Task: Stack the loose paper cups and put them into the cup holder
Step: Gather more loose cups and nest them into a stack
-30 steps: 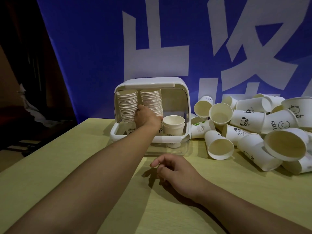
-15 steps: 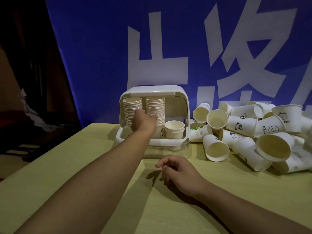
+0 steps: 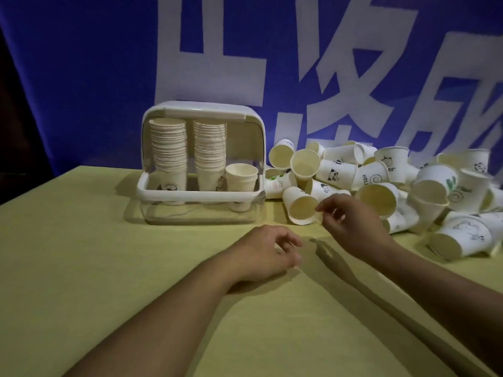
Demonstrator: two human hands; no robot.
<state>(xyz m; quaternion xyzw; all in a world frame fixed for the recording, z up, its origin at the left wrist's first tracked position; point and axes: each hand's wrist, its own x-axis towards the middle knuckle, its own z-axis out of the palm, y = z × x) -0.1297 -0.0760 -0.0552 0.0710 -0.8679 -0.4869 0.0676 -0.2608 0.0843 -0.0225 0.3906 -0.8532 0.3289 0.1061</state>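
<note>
The loose paper cups (image 3: 381,180) lie in a big messy pile on the right side of the yellow table (image 3: 81,268), most of them tipped on their sides with their open mouths showing. The pile runs all the way to the right edge of the view. The nearest cup (image 3: 300,205) lies on its side at the front left of the pile, mouth turned toward the person. The right hand (image 3: 351,221) is right at that cup's rim, fingers a little spread and curled, and the fingertips look like they touch the rim, but it has no firm hold on it. To the left of the pile, just beside it, stands the cup holder (image 3: 201,191), a white box with a clear front and a rounded top. Inside it are two tall stacks of cups (image 3: 187,153) on the left and in the middle, and a short stack (image 3: 241,176) on the right with open room above it. The left hand (image 3: 266,254) rests on the table in front of the holder, loosely curled and holding nothing. The table in front of and to the left of the holder is bare. A blue banner (image 3: 81,77) with big white letters hangs behind everything.
</note>
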